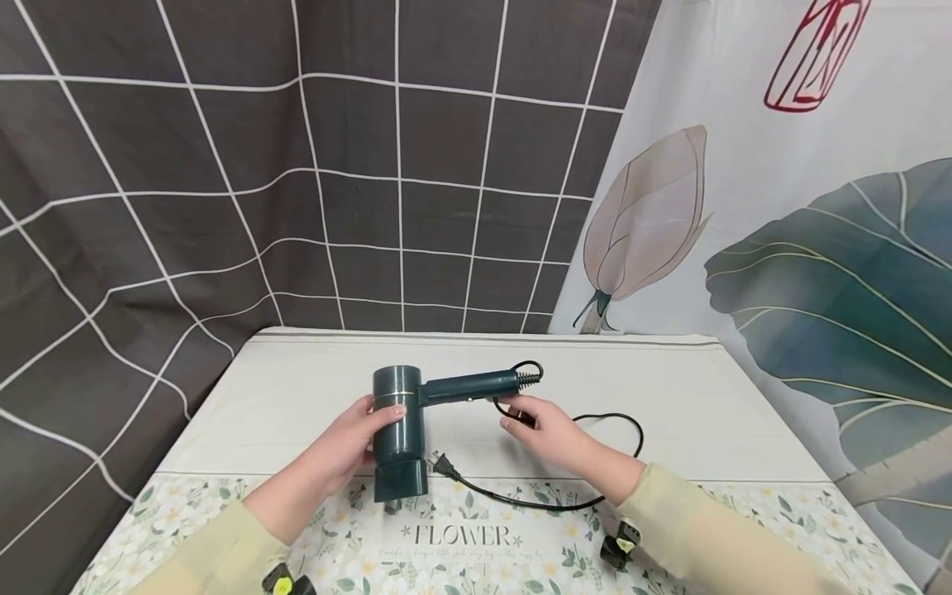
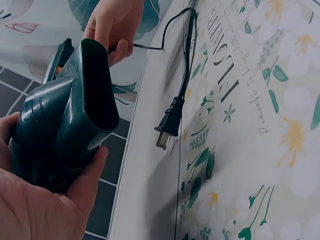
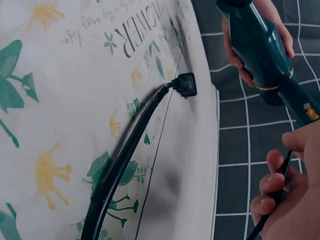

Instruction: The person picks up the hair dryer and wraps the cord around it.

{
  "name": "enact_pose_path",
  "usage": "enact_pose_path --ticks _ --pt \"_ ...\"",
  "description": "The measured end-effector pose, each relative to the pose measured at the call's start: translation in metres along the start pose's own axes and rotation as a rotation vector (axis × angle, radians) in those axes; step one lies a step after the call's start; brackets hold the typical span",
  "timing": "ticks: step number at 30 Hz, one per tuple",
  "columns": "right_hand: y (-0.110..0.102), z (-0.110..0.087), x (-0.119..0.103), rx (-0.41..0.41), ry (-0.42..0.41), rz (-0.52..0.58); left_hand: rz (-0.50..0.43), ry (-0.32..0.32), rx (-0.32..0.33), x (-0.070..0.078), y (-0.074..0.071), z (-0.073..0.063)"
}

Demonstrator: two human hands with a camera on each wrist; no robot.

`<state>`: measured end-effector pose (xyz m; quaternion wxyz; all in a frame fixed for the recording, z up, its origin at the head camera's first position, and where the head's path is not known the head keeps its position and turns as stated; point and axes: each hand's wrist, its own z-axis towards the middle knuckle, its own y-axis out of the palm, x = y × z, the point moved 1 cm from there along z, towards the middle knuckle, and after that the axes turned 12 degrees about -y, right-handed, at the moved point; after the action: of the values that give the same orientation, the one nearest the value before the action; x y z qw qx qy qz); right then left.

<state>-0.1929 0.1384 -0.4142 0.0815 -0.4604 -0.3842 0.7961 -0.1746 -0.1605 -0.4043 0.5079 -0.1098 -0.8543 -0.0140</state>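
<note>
The hair dryer [image 1: 405, 421] is held just above the middle of the surface [image 1: 283, 388], over the seam where the plain cloth meets the flowered band. The left hand [image 1: 349, 442] is clamped round the barrel, thumb on the near face and fingers wrapped behind; the left wrist view confirms this grip. The right hand [image 1: 539, 426] pinches the cord [image 1: 617, 421] between curled fingers, just below the handle's end. The cord leaves the handle in a small loop, runs right, then curves back near and left. It ends at the plug [image 1: 442, 465], which lies on the surface just right of the nozzle, prongs toward the barrel.

Orientation: the barrel's long axis runs far to near, with the flat nozzle opening at the near end, facing the person. The handle juts right from the barrel's far end, roughly level, its long axis left to right.

Judgement: the step in hand appears to be gathering the cord while the dryer is steadied. The next move likely calls for the right hand to draw up the slack lying on the surface, keeping the plug from dragging or snagging, while the left keeps the barrel from turning.
</note>
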Motion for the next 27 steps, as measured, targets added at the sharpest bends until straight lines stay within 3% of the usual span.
enact_pose_path --ticks 13,27 --pt "-0.004 -0.010 -0.009 -0.085 -0.110 -0.175 0.124 0.017 0.094 0.004 -0.001 -0.008" --pt "-0.012 -0.012 -0.022 -0.085 -0.238 -0.336 0.232 0.026 0.141 0.000 -0.001 -0.005"
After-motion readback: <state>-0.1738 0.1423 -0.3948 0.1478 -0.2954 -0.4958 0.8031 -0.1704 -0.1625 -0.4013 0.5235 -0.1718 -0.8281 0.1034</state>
